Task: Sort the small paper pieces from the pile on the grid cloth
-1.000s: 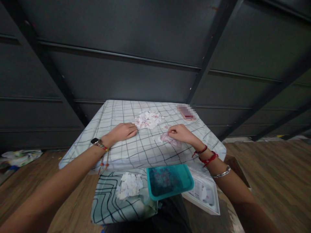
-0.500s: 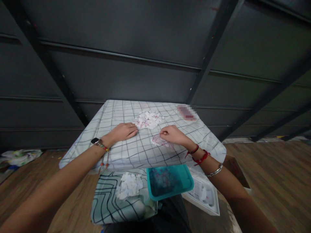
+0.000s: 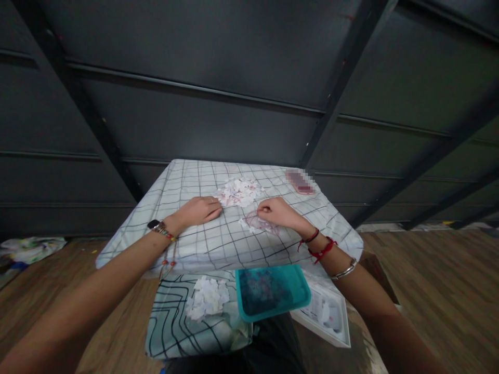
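Observation:
A heap of torn white paper scraps (image 3: 240, 192), some with reddish marks, lies on the cloth-covered table (image 3: 195, 249). My left hand (image 3: 200, 210) rests palm down at the heap's left edge, fingers stretched out and holding nothing. Thumb and fingers of my right hand (image 3: 276, 212) are pinched together just right of the heap. From that pinch hang thin loops of reddish thread (image 3: 268, 227), which lie on the cloth under the hand. A few small white pieces (image 3: 249, 225) sit among the loops; whether they are strung on the thread is too small to tell.
Nearer my lap stand a teal plastic tray (image 3: 306, 301) with dark contents and a white open box (image 3: 343, 337). A second pile of white scraps (image 3: 208, 297) lies on a patterned cushion (image 3: 167, 332). A blurred-out reddish flat object (image 3: 299, 182) is at the table's back right, before a dark panel wall (image 3: 214, 124).
The reddish loops under my right hand have spread and shifted, and white pieces now show to their left. Both hands have stayed almost in place.

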`<state>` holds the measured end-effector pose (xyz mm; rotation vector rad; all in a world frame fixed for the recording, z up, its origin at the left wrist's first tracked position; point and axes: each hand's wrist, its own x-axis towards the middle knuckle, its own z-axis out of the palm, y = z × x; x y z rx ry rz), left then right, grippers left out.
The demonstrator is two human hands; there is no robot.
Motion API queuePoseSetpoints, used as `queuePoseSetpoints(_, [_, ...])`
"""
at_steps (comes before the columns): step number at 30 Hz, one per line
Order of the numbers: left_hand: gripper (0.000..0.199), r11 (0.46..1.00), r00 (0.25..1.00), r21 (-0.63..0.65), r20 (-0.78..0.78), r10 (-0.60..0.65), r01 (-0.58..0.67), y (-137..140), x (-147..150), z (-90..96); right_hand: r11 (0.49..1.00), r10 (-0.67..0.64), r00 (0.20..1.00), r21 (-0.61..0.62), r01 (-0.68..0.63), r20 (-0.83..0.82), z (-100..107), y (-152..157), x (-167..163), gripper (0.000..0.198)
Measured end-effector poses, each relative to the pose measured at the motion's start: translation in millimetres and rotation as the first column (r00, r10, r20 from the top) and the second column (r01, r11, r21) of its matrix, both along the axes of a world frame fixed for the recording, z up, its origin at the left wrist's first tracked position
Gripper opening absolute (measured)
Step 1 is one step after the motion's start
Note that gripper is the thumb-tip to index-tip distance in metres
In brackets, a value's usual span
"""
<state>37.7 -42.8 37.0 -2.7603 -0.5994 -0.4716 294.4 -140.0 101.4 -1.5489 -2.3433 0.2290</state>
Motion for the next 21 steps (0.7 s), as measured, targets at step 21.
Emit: queuePoseSetpoints(21, [0.032,1.0,0.998,0.015,-0.057,0.02,-0.02,0.3,0.2,0.6,0.997,-0.075,0.997,0.022,0.075,0.008,-5.8,6.8,20.4,0.018])
